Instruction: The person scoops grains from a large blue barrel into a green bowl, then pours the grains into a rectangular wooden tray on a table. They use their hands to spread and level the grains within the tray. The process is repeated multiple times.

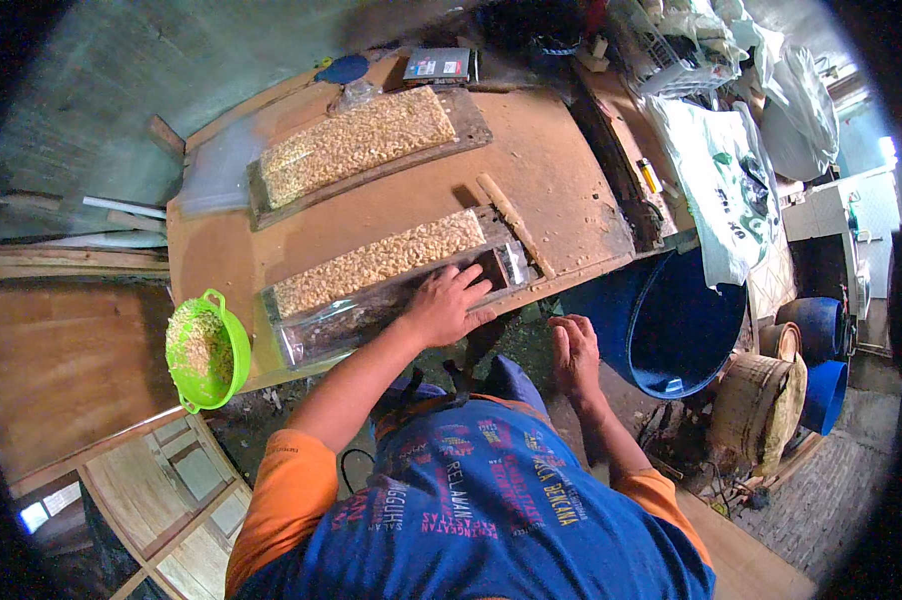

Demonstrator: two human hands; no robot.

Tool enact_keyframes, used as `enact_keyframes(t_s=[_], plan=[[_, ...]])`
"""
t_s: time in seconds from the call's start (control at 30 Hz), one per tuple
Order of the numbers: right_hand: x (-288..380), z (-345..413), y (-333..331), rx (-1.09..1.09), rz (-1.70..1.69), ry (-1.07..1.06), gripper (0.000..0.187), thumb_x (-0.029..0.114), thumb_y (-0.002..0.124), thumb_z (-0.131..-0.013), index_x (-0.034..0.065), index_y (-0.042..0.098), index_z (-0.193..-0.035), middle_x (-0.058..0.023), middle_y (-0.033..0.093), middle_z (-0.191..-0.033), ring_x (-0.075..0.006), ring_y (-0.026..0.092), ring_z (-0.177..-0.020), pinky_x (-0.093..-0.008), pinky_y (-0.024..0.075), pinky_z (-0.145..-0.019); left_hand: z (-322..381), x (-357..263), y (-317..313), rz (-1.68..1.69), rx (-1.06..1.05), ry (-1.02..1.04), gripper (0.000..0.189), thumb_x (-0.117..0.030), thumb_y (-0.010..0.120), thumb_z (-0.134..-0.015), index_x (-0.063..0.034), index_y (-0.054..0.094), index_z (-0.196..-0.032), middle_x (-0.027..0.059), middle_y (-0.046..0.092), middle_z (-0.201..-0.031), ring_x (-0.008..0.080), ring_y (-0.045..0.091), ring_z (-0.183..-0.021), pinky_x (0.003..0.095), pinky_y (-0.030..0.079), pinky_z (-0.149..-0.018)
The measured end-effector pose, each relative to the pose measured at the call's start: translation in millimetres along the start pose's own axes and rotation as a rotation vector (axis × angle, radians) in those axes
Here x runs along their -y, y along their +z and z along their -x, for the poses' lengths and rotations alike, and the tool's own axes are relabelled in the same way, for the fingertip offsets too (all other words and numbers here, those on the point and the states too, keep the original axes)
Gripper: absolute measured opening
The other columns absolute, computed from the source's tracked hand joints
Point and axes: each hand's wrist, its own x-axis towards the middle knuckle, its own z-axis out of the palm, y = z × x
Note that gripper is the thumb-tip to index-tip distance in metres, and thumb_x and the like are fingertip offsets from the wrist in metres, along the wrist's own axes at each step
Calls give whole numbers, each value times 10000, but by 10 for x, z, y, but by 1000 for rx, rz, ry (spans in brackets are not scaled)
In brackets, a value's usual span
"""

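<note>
My left hand [451,304] rests with spread fingers on the clear plastic sheet [338,330] along the front of a dark board [499,217]. On that board lies a long, flat slab of pale beans [379,262]. Below the table's front edge hangs my right hand [577,349], its fingers curled; whether something thin is in them I cannot tell. A wooden rod [514,225] lies at the board's right end. Farther back, a second bean slab [357,142] sits under clear film on another board [469,120].
A lime-green colander [235,352] with loose beans stands at the left corner of the table [548,161]. Large blue barrel [646,337] right of the table; white plastic bag [721,180] above it. Yellow lighter [649,176] on a side ledge; a box [439,64] at the back.
</note>
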Motion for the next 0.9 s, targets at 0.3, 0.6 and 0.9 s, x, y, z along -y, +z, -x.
enact_keyframes(t_s=[0.3,0.6,0.9], plan=[[34,-108,28,30,-24,-48,288,277,559,-1008,50,691,-1128,-180,629,-1148,-365,578,-1103,-465,433,-984,52,-23,-53,10,57,-75,627,-590,477,-992,-103,613,-1363,152,524,-1462,363,516,-1235,508,428,-1064],[581,-428,224,8,266,-325,406,246,703,-890,102,622,-1261,-141,606,-1246,-336,550,-1166,-478,419,-962,475,-13,-174,-23,6,-208,588,-501,556,-980,-107,574,-1415,148,499,-1509,352,496,-1287,492,385,-1090],[753,-727,685,276,423,-495,670,508,560,-967,171,432,-1532,-140,377,-1589,-368,235,-1525,-596,110,-1231,1354,-18,-294,-148,-248,-499,677,-408,624,-946,-157,428,-1543,124,319,-1636,356,284,-1500,589,244,-1159]])
